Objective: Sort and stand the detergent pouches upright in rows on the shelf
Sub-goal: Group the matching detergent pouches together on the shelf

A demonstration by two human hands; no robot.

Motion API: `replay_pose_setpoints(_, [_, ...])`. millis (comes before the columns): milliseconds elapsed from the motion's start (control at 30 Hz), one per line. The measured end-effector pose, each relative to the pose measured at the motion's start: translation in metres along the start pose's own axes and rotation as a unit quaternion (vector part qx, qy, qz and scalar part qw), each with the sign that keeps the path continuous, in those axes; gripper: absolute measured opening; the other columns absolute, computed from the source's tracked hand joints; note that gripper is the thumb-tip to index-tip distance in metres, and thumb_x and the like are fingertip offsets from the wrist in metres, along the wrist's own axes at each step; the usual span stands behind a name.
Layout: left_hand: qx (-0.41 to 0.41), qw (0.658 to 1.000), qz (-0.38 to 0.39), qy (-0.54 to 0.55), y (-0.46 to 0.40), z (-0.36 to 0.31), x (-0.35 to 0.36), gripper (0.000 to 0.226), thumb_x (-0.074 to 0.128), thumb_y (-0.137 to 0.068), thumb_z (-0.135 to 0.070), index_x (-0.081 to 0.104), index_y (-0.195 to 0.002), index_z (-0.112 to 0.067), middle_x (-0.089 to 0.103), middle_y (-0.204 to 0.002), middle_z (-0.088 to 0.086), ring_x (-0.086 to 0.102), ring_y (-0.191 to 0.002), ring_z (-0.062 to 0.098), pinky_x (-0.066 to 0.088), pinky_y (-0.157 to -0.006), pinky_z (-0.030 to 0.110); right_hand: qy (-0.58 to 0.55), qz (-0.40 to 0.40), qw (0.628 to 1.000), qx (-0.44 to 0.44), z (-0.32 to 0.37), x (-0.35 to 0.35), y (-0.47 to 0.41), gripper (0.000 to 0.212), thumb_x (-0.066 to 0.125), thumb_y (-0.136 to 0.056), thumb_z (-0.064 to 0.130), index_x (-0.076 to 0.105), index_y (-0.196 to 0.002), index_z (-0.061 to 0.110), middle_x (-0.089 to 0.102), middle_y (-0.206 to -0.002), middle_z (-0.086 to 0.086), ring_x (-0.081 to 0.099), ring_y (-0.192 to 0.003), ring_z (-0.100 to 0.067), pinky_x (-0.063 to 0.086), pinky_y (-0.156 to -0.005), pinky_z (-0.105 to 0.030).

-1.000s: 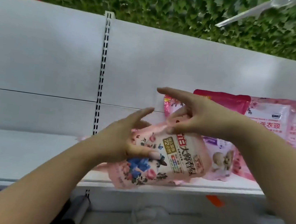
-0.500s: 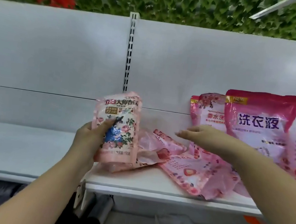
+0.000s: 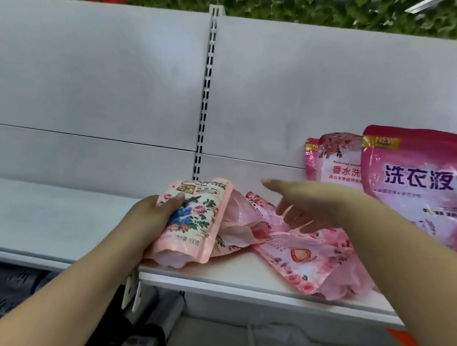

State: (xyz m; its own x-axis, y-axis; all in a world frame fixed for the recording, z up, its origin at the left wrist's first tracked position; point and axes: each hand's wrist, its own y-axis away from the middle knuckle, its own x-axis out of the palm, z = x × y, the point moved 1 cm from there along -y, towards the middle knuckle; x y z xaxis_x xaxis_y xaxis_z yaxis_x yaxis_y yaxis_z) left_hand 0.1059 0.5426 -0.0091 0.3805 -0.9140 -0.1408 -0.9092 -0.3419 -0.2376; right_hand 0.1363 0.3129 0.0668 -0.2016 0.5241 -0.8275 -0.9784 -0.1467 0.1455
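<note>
left hand grips a floral pouch upright at the shelf edge; right hand hovers open over flat pouches; standing pouches far right.

Left hand grips a floral pink pouch near upright at frame centre, base on the white shelf. Right hand, fingers extended, hovers over flat-lying pink pouches centre-right. Larger pink pouches stand upright at right edge.
</note>
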Motion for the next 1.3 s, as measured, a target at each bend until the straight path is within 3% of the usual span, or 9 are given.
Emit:
replay_pose_setpoints(233, [0.033,0.988,-0.053,0.143,0.009,-0.018,-0.006,0.013,0.058,-0.089,-0.028,0.056,-0.080,-0.019,0.067,-0.078,0.006,0.064,-0.065,0.023,0.051,-0.054,0.029,-0.170,0.053,0.978,0.108,0.007,0.002,-0.023,0.087,0.039,-0.089,0.059,0.031,-0.134,-0.014,0.036,-0.140,-0.030,0.047,-0.121,-0.038,0.043,-0.089,-0.038])
replay_pose_setpoints(367, [0.010,0.980,-0.069,0.186,0.012,-0.006,-0.005,0.015,0.060,-0.088,-0.027,0.059,-0.082,-0.013,0.068,-0.080,0.012,0.066,-0.071,0.030,0.055,-0.068,0.044,-0.381,0.060,0.912,0.140,0.001,0.019,-0.059,0.076,0.053,-0.088,0.045,0.024,-0.142,0.000,0.032,-0.142,-0.024,0.043,-0.122,-0.039,0.054,-0.075,-0.047])
replay_pose_setpoints(500, [0.024,0.979,-0.089,0.183,0.009,0.005,-0.004,0.016,0.058,-0.088,-0.029,0.063,-0.086,-0.014,0.070,-0.083,0.009,0.067,-0.075,0.027,0.054,-0.074,0.041,-0.446,-0.032,0.890,0.086,0.011,0.028,-0.081,0.018,0.046,-0.094,0.025,0.048,-0.101,0.008,0.052,-0.097,-0.011,0.046,-0.100,-0.024,0.046,-0.097,-0.043])
replay_pose_setpoints(567, [0.045,0.980,-0.090,0.174,0.009,0.006,-0.003,0.014,0.057,-0.089,-0.027,0.061,-0.080,-0.018,0.069,-0.080,0.006,0.066,-0.071,0.023,0.052,-0.067,0.034,-0.469,-0.054,0.878,0.077,0.009,0.036,-0.084,0.019,0.049,-0.094,0.021,0.049,-0.079,0.008,0.052,-0.088,-0.012,0.045,-0.093,-0.023,0.039,-0.103,-0.042])
replay_pose_setpoints(667, [0.049,0.980,-0.101,0.166,0.009,0.011,-0.002,0.015,0.058,-0.089,-0.029,0.061,-0.079,-0.019,0.070,-0.081,0.005,0.067,-0.074,0.024,0.054,-0.072,0.038,-0.512,-0.066,0.851,0.099,0.000,0.042,-0.087,0.032,0.057,-0.090,0.017,0.044,-0.063,0.006,0.052,-0.046,-0.009,0.049,-0.065,-0.022,0.049,-0.081,-0.039])
replay_pose_setpoints(800, [0.042,0.979,-0.119,0.157,0.006,0.016,-0.004,0.015,0.058,-0.088,-0.031,0.061,-0.079,-0.019,0.070,-0.082,0.005,0.067,-0.075,0.026,0.054,-0.075,0.041,-0.540,-0.030,0.836,0.091,0.003,0.047,-0.095,0.029,0.063,-0.084,0.022,0.049,-0.063,0.008,0.052,-0.034,-0.007,0.050,-0.027,-0.019,0.045,-0.035,-0.025])
replay_pose_setpoints(900, [0.042,0.979,-0.121,0.162,0.006,0.015,-0.004,0.015,0.058,-0.088,-0.031,0.063,-0.083,-0.018,0.070,-0.080,0.004,0.067,-0.072,0.023,0.053,-0.070,0.037,-0.587,0.000,0.807,0.062,0.004,0.052,-0.105,0.018,0.059,-0.088,0.018,0.054,-0.075,0.006,0.060,-0.045,-0.012,0.057,-0.034,-0.022,0.048,-0.033,-0.030])
replay_pose_setpoints(1033, [0.042,0.977,-0.121,0.171,0.009,0.014,-0.005,0.015,0.058,-0.089,-0.030,0.061,-0.079,-0.019,0.069,-0.077,0.002,0.065,-0.067,0.018,0.048,-0.057,0.028,-0.642,-0.020,0.766,0.014,0.001,0.052,-0.108,0.007,0.051,-0.091,0.007,0.054,-0.086,0.003,0.058,-0.076,-0.015,0.057,-0.063,-0.027,0.048,-0.067,-0.040])
replay_pose_setpoints(1300, [0.024,0.979,-0.118,0.166,0.011,0.010,-0.003,0.014,0.059,-0.088,-0.030,0.062,-0.080,-0.018,0.069,-0.080,0.006,0.065,-0.069,0.023,0.051,-0.063,0.032,-0.673,-0.137,0.701,-0.194,0.018,0.026,-0.054,0.027,0.063,-0.084,0.009,0.057,-0.110,0.017,0.067,-0.095,-0.006,0.067,-0.070,-0.016,0.058,-0.056,-0.029])
